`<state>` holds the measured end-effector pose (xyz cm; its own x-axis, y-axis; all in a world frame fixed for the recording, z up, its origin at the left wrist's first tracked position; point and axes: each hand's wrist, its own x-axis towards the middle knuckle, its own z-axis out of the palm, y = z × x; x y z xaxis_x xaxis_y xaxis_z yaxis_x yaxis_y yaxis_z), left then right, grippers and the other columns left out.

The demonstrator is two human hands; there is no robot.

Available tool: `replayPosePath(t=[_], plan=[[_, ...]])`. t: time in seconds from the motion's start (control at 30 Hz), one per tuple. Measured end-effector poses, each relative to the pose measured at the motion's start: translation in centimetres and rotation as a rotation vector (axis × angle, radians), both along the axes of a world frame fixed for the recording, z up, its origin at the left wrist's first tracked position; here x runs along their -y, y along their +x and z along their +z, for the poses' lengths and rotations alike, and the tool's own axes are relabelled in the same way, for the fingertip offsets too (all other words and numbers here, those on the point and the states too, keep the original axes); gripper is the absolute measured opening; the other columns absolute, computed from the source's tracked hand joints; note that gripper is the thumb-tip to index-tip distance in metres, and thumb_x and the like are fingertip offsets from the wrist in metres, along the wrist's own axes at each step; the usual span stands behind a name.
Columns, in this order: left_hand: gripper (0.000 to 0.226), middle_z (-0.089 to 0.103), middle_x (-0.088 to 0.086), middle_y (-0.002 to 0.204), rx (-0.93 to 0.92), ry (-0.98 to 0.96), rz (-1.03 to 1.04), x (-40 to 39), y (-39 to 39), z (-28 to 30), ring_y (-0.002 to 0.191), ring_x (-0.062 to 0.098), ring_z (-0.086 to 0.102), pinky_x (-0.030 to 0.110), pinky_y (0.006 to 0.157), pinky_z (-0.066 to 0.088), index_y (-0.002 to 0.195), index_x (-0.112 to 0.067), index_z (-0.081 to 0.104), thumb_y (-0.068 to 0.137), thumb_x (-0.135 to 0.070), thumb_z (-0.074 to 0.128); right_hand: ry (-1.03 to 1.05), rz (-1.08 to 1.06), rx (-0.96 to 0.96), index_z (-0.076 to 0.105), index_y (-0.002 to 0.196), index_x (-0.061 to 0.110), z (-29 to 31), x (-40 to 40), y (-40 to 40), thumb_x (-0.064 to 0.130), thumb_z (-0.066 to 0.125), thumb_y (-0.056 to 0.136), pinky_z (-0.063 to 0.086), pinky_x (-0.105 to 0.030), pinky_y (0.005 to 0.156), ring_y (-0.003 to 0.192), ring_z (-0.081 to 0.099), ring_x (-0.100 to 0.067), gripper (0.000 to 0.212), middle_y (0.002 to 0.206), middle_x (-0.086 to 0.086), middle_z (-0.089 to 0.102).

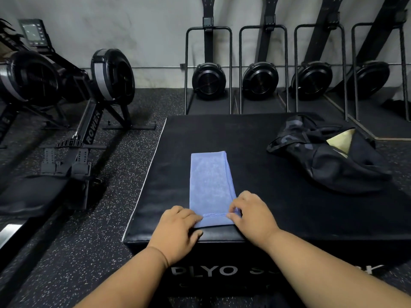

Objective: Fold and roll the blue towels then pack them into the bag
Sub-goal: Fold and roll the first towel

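On top of the black padded box [278,207], a blue towel [210,181] lies folded into a long narrow strip that runs away from the person, its near stitched end close to the box's front edge. The left hand [178,227] sits at the near left corner of the strip, fingers curled down onto the cloth with the thumb at the edge, gripping that corner. The right hand [251,215] is at the near right corner, its fingertips bent and pinching the hem. A black bag [329,161] lies slumped on the far right part of the box, well apart from the towel, with something pale yellow showing through its opening. Rowing machines [93,107] stand on the speckled floor to the left and along the wall behind
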<state>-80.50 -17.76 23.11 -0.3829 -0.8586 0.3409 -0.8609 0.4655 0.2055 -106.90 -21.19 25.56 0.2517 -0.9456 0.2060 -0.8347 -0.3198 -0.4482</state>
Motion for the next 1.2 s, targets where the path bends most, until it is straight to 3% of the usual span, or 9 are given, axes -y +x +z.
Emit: replayPosePath(t=[0.07,0.13,0.27,0.4,0.63,0.8,0.93,1.1,1.2], plan=[[0.024,0.07,-0.019,0.098,-0.038,0.055,0.013,0.5,-0.1,0.6,0.088,0.017,0.06,0.033,0.074,0.05,0.102,-0.033,0.075,0.082,-0.044,0.068,-0.267,0.118,-0.194,0.068,0.078,0.035,-0.8,-0.4,0.1,0.039,0.073,0.088,0.05,-0.035,0.069,0.075,0.049,-0.016,0.012,0.084,0.013,0.053],[0.016,0.07,-0.016,0.095,-0.046,0.112,0.043,1.2,-0.2,1.1,0.088,0.019,0.06,0.034,0.076,0.049,0.097,-0.033,0.076,0.085,-0.04,0.069,-0.299,0.209,-0.241,0.069,0.081,0.036,-1.4,-0.9,0.1,0.045,0.061,0.088,0.048,-0.035,0.067,0.073,0.049,-0.017,0.014,0.082,0.013,0.055],[0.008,0.066,-0.017,0.1,-0.096,0.278,0.087,1.8,-0.4,1.9,0.099,0.014,0.052,0.032,0.094,0.046,0.097,-0.032,0.073,0.096,-0.038,0.067,-0.143,0.118,-0.175,0.075,0.095,0.037,-1.0,-1.3,0.1,0.06,0.052,0.088,0.047,-0.034,0.077,0.082,0.057,-0.017,0.033,0.086,0.017,0.063],[0.009,0.056,-0.019,0.099,-0.132,0.44,0.138,2.3,0.0,2.2,0.105,0.012,0.047,0.027,0.1,0.041,0.094,-0.034,0.072,0.098,-0.04,0.067,0.104,0.1,-0.112,0.075,0.106,0.035,0.4,-0.8,0.4,0.052,0.056,0.101,0.036,-0.034,0.099,0.101,0.048,-0.014,0.026,0.099,0.015,0.06],[0.014,0.075,-0.01,0.086,-0.395,0.738,0.221,2.9,0.9,2.5,0.081,0.008,0.068,0.029,0.087,0.054,0.089,-0.026,0.073,0.093,-0.039,0.074,0.407,0.038,0.134,0.074,0.081,0.028,0.6,0.4,0.2,0.045,0.069,0.095,0.046,-0.03,0.091,0.091,0.057,-0.008,0.022,0.084,0.011,0.067],[0.018,0.072,-0.013,0.074,-0.581,0.58,0.324,2.4,1.2,2.0,0.066,0.003,0.059,0.022,0.072,0.05,0.079,-0.026,0.069,0.087,-0.037,0.081,0.527,-0.012,0.356,0.073,0.081,0.024,0.9,1.6,-0.3,0.036,0.084,0.084,0.044,-0.026,0.066,0.057,0.047,-0.004,0.016,0.058,0.015,0.052],[0.009,0.068,-0.015,0.086,-0.33,0.244,0.206,1.7,0.6,1.7,0.085,0.007,0.06,0.026,0.08,0.049,0.083,-0.03,0.073,0.092,-0.032,0.075,0.493,-0.002,0.291,0.075,0.079,0.024,1.0,1.9,0.0,0.037,0.083,0.085,0.045,-0.024,0.066,0.059,0.051,-0.003,0.017,0.065,0.014,0.06],[0.028,0.065,-0.014,0.101,-0.104,0.066,0.062,0.8,0.9,0.1,0.087,0.016,0.054,0.028,0.081,0.051,0.106,-0.031,0.075,0.09,-0.051,0.067,0.082,0.045,-0.041,0.076,0.085,0.035,1.1,1.5,0.8,0.041,0.073,0.092,0.043,-0.031,0.088,0.089,0.051,-0.012,0.01,0.089,0.013,0.055],[0.029,0.064,-0.014,0.104,-0.188,0.143,0.111,0.9,1.3,-0.1,0.094,0.014,0.052,0.028,0.09,0.049,0.115,-0.03,0.076,0.088,-0.04,0.078,-0.131,0.161,-0.176,0.078,0.091,0.036,0.3,0.6,1.6,0.035,0.062,0.094,0.05,-0.042,0.075,0.08,0.053,-0.02,0.016,0.086,0.012,0.059]])
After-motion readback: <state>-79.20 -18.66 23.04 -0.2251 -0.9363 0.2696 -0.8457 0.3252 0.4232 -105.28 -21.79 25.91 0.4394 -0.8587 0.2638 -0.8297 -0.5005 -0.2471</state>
